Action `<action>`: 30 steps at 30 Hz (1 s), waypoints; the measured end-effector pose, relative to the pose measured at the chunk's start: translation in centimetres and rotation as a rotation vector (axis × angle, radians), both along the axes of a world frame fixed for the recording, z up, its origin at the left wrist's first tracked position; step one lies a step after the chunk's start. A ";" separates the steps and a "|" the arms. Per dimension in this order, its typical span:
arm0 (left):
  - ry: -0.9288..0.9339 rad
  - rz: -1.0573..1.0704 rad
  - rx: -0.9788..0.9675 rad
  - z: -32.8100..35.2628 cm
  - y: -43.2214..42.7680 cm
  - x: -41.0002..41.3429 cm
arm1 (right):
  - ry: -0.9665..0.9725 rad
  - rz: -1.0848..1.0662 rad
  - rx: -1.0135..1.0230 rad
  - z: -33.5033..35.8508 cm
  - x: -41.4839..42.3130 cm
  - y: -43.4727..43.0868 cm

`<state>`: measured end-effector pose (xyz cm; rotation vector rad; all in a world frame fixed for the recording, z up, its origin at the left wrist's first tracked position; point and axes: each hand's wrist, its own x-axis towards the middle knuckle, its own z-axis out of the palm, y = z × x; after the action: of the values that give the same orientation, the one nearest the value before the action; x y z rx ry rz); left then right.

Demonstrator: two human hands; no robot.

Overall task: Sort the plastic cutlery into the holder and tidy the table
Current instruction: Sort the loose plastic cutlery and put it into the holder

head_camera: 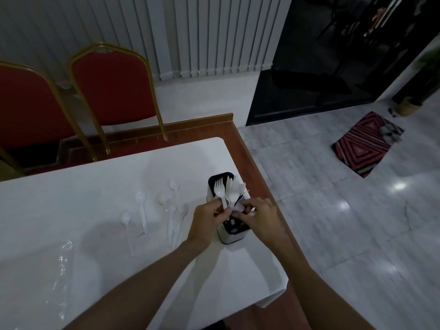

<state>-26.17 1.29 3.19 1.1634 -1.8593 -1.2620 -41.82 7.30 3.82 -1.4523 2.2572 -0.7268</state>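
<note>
Left hand (pixel 207 219) grips white plastic forks (pixel 220 192) over black-topped white holder (pixel 232 237); right hand (pixel 263 216) pinches same forks alongside.

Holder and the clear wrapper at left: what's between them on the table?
Head view: several loose white spoons lie on the table between wrapper and holder, then the left hand, right by the holder.

Your bare forearms come in from 6 and 5 o'clock and converge toward 12. Your left grip (pixel 207 219) sits at 9 o'clock of your right grip (pixel 260 214), fingertips almost meeting, fingers curled, both pinching plastic cutlery (pixel 220 192).
</note>
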 end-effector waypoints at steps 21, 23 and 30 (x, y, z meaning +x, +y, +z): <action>-0.164 -0.016 -0.077 0.3 -0.2 -0.9 | -0.016 0.046 0.018 -0.1 0.4 0.1; -0.116 -0.019 -0.080 0.7 0.0 -0.9 | -0.030 0.042 0.031 -0.1 0.6 0.1; -0.150 -0.064 -0.167 0.5 -0.2 0.4 | 0.062 0.019 -0.020 0.8 1.1 0.8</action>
<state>-25.81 1.08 3.66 1.1427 -2.0833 -1.0540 -40.67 8.14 4.65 -1.5235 2.2843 -0.7099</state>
